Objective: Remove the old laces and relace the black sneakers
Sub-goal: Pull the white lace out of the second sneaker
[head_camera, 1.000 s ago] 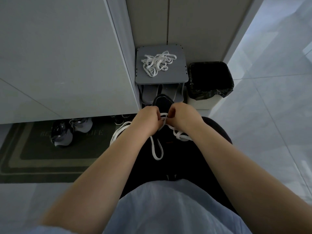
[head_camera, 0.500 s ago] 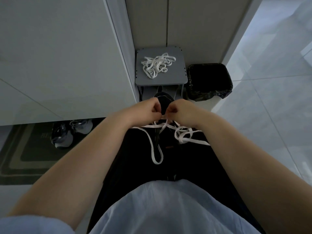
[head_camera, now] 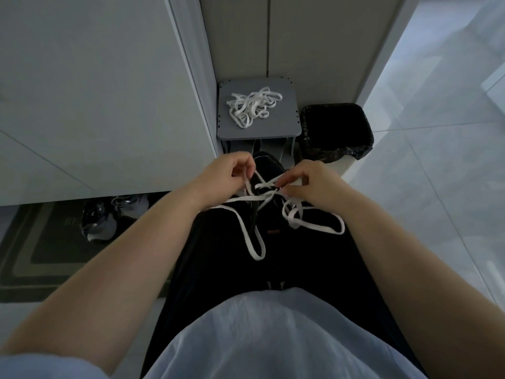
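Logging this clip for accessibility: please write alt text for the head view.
Two hands lace a black sneaker on the person's lap: the left hand and the right hand each pinch a strand of the white lace. Beyond, a pile of white laces lies on a grey stool beside a black-lined bin.

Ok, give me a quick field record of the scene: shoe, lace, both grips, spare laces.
sneaker: black, on the lap
lace: white, crossed over sneaker, loose loops on lap
left grip: pinches a lace strand
right grip: pinches a lace strand
lace pile: tangled, on grey stool
bin: black-lined, right of stool
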{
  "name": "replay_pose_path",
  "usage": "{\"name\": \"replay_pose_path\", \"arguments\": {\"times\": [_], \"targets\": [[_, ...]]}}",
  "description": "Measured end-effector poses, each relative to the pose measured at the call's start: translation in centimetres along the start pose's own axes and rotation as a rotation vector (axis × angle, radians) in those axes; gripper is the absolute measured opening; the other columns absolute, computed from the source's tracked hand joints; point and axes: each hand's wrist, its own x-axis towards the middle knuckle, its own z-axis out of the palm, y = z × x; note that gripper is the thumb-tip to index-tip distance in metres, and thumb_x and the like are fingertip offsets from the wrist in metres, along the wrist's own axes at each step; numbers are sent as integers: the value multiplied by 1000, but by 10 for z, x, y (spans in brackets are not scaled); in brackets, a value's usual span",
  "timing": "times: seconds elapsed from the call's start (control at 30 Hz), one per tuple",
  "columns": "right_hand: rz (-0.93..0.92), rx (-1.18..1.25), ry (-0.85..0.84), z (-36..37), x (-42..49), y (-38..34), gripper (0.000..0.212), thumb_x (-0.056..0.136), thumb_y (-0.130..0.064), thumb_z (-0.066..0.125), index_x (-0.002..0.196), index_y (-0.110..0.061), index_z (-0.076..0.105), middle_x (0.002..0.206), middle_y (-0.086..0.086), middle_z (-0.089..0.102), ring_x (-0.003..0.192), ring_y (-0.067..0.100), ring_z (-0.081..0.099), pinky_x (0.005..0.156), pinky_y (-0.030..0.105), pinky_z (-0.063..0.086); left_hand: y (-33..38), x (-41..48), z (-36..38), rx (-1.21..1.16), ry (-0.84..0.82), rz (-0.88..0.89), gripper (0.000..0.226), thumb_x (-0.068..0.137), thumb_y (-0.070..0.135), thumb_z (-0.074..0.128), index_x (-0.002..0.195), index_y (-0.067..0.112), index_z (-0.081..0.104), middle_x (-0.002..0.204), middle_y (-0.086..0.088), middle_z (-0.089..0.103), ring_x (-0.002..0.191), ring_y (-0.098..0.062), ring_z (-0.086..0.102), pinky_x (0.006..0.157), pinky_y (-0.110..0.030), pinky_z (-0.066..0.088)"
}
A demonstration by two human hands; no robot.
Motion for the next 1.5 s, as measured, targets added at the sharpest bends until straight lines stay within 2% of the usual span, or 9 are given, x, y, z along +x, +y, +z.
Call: {"name": "replay_pose_path", "arguments": {"times": [0.2,0.33,0.5,0.77,0.9,1.0,1.27,1.4,1.5], "targets": [[-41,-243,65,15,4,4,16,86,-26,66,100,-20,71,108,-6,44,96,10,47,82,23,40,3,-1,7,88,31,-6,43,83,-4,42,67,28,67,91,9,45,84,-3,50,75,-11,38],[-3,-219,66,13,3,5,18,89,-26,62,103,-17,70,116,-1,48,104,14,48,87,24,38,-5,0,9,274,59,16,12,87,24,58,88,22,70,106,4,45,109,-13,41,93,-23,33],[-45,-155,122,17,1,4,12,86,-23,65,90,-14,71,111,-2,50,93,11,52,75,15,39,-18,0,13,549,-3,8,31,84,44,61,101,20,69,121,2,48,120,-19,33,102,-36,32],[223,562,557,-4,-7,0,14,94,-15,51,85,-17,62,76,-9,58,68,-4,54,77,13,46,-13,-6,-25,-300,562,-146,25,98,15,40,77,20,53,94,4,54,88,-5,49,86,-20,36],[-41,256,471,5,-8,-6,19,88,-5,58,98,-22,60,98,-8,57,82,-5,52,71,0,40,1,-11,-22,80,500,87,20,92,22,48,83,10,61,97,4,53,96,-5,48,85,-17,31],[-215,-68,296,11,1,-4,21,88,-8,58,96,-23,70,92,-10,66,98,16,56,91,32,46,0,-7,2,322,282,216,11,86,27,62,87,17,68,120,2,51,123,-20,33,96,-22,17],[-71,-452,81,18,13,2,18,92,-32,53,104,-26,65,102,-3,66,112,20,42,99,30,23,-16,2,30,744,136,64,24,89,39,54,102,22,65,138,0,37,129,-23,18,110,-36,9],[-88,-511,51,16,15,3,15,91,-32,54,98,-26,67,99,-4,65,104,20,45,98,31,26,-19,5,26,667,56,-1,23,92,33,51,103,17,63,135,1,42,127,-23,23,107,-34,15],[-39,-361,293,-1,11,13,13,91,-20,54,94,-18,67,99,2,65,95,24,56,89,32,37,-16,4,3,363,311,-24,19,92,13,50,98,2,64,116,-9,55,111,-26,46,92,-28,33]]}}
